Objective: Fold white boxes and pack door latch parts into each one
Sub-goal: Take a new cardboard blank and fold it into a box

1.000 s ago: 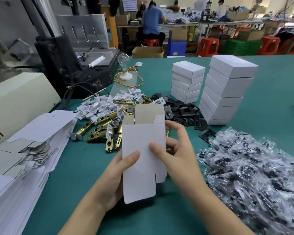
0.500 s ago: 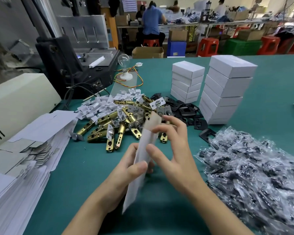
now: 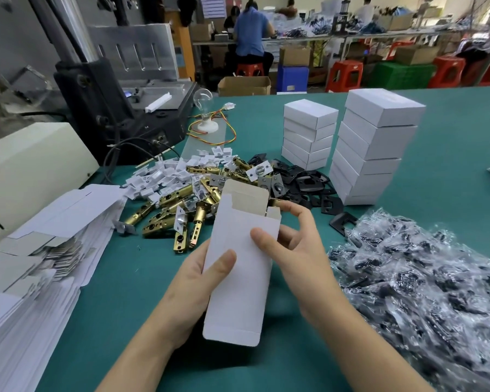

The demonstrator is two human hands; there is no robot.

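Box (image 3: 239, 281) stands upright and slightly tilted just above the green bench (image 3: 450, 142), held between both hands. It is partly formed: the top end is open, the brown inside of its rear flap shows, and the bottom flap hangs straight down.

The left hand (image 3: 194, 284) has a closed grip on the box's left edge, with the thumb laid across the white front and the fingers hidden behind. The right hand (image 3: 300, 261) grips the right edge, its thumb pressing the front near the middle. Its forefinger curls over to the small side flap at the top right corner.

Brass latches (image 3: 178, 205) lie heaped just beyond the box, with small white card pieces (image 3: 161, 176) to their left and black plates (image 3: 309, 182) to their right. Flat blanks (image 3: 48, 244) are stacked at the left. Two stacks of folded boxes (image 3: 371, 154) stand further back. Clear bags (image 3: 425, 284) of dark parts are piled at the right.
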